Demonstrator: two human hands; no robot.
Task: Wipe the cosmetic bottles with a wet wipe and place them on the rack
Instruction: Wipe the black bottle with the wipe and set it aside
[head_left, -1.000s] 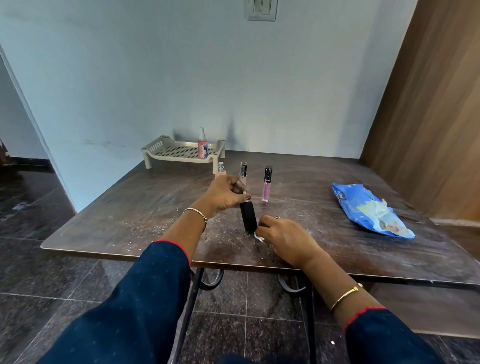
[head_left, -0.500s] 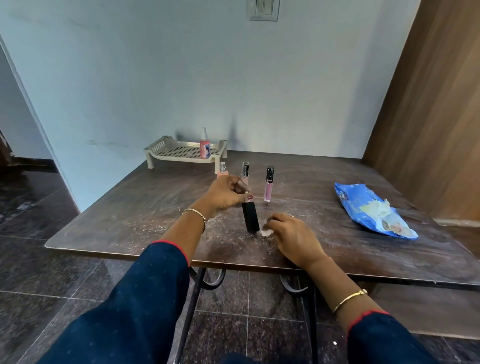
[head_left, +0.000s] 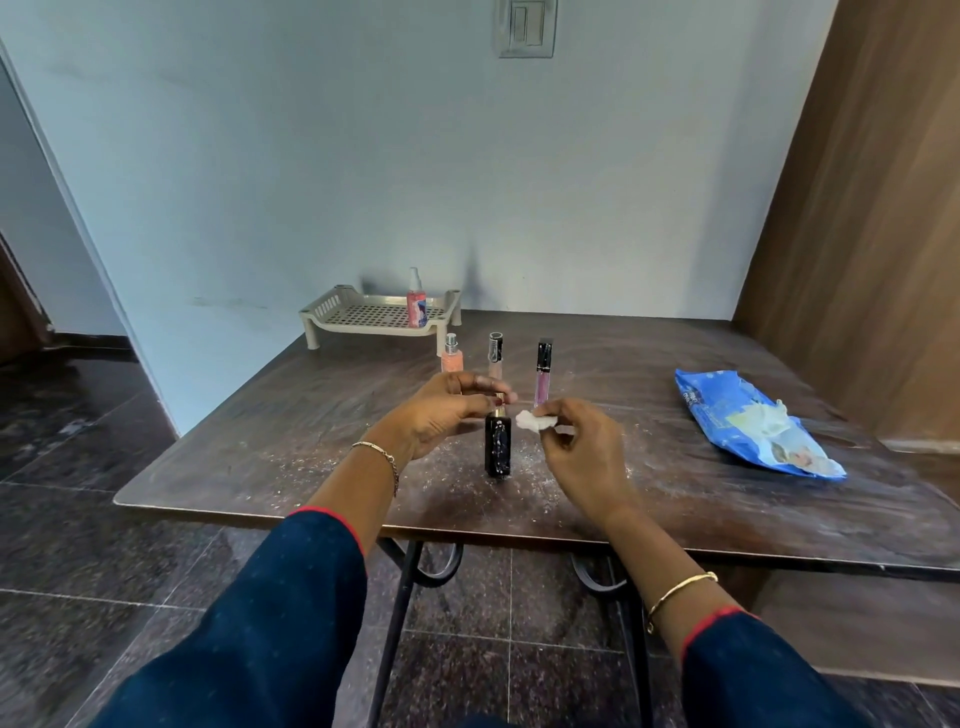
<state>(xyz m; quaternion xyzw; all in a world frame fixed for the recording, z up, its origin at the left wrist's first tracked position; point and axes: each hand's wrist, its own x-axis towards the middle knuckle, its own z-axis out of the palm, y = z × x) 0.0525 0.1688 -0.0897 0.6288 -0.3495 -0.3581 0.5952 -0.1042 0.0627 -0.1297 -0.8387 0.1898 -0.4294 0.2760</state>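
Observation:
A black rectangular bottle (head_left: 498, 447) stands upright near the table's front edge. My left hand (head_left: 447, 410) pinches its gold top. My right hand (head_left: 576, 452) holds a small crumpled white wet wipe (head_left: 535, 420) just right of the bottle's top, not touching it. Behind stand a peach spray bottle (head_left: 451, 356), a clear tube with a black-and-silver cap (head_left: 495, 356) and a pink lip-gloss tube (head_left: 542, 375). A beige plastic rack (head_left: 332, 312) sits at the back left of the table with a pink spray bottle (head_left: 416, 301) on it.
A blue wet-wipe pack (head_left: 727, 415) lies open on the right side of the dark brown table (head_left: 260, 441), a wipe sticking out. White specks dust the tabletop around the black bottle. A wall runs behind, a wooden panel stands at right.
My right hand has lifted off the tabletop with the wipe, from beside the bottle's base up to the level of its top. My left hand stays on the bottle.

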